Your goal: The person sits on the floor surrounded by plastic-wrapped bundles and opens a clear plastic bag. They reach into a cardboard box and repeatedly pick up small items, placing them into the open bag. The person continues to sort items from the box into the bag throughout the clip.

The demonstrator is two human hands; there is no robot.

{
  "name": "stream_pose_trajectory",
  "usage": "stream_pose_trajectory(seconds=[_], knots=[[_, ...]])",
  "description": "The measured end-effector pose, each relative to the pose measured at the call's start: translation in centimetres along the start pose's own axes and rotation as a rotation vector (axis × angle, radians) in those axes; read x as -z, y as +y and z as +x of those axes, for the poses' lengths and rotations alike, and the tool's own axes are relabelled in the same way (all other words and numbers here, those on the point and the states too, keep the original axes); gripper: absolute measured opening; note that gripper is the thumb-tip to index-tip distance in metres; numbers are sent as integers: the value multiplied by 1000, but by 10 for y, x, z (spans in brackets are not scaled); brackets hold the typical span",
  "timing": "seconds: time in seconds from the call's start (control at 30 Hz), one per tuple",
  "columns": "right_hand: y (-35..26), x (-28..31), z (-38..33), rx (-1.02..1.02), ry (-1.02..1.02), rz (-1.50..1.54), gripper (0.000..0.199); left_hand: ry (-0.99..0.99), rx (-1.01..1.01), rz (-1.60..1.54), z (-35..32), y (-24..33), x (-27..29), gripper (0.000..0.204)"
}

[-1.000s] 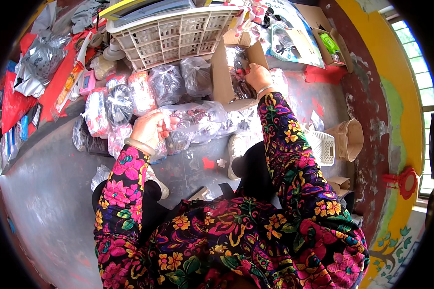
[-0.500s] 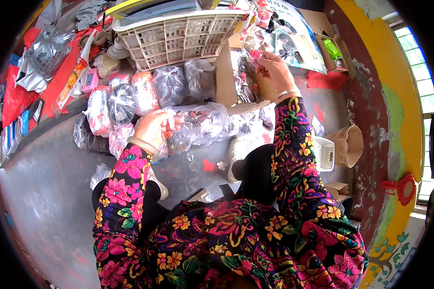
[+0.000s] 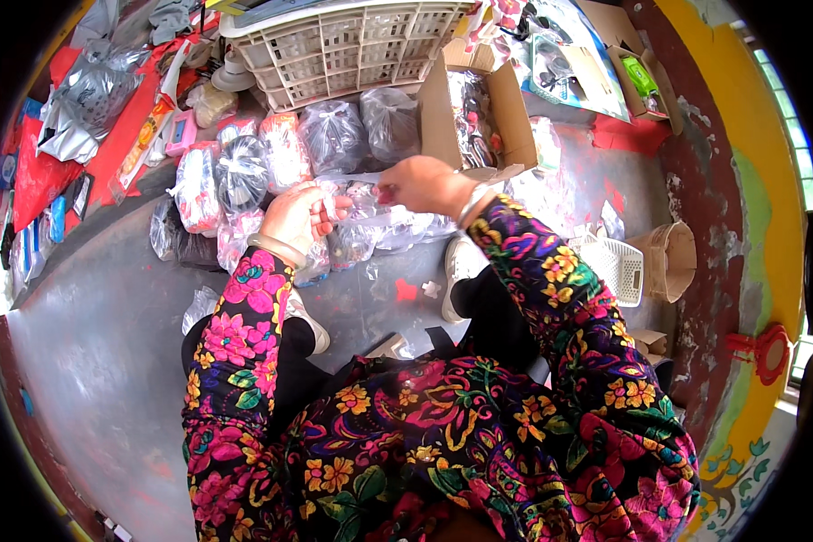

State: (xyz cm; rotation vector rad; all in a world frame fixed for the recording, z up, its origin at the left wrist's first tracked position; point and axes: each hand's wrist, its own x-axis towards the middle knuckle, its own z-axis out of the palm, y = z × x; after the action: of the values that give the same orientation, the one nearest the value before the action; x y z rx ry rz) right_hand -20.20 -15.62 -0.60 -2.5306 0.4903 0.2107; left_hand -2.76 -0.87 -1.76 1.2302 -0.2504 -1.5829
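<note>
My left hand is closed on the gathered edge of a clear plastic bag. The bag lies stretched to the right over the floor, with small dark and pink pieces inside. Just right of that hand, at the bag's upper side, is my right hand, its fingers pinched on a small pink-red item whose kind is too small to make out. Beyond the right hand stands an open cardboard box, holding several small dark and red pieces in clear wrapping.
Several filled plastic bags are bunched left of the box. Behind them stands a beige plastic crate. A white basket and a brown paper container sit at the right, near the wall. My shoes are just below the bag.
My right hand has come away from the cardboard box, down and left to the plastic bag, carrying the small pink-red item. The left hand has stayed at the bag's edge.
</note>
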Motion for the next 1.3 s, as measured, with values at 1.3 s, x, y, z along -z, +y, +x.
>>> stream_pose_trajectory(seconds=[1.3], knots=[[172,32,6,-847,655,323,33,-29,11,-91,-6,3,-6,20]])
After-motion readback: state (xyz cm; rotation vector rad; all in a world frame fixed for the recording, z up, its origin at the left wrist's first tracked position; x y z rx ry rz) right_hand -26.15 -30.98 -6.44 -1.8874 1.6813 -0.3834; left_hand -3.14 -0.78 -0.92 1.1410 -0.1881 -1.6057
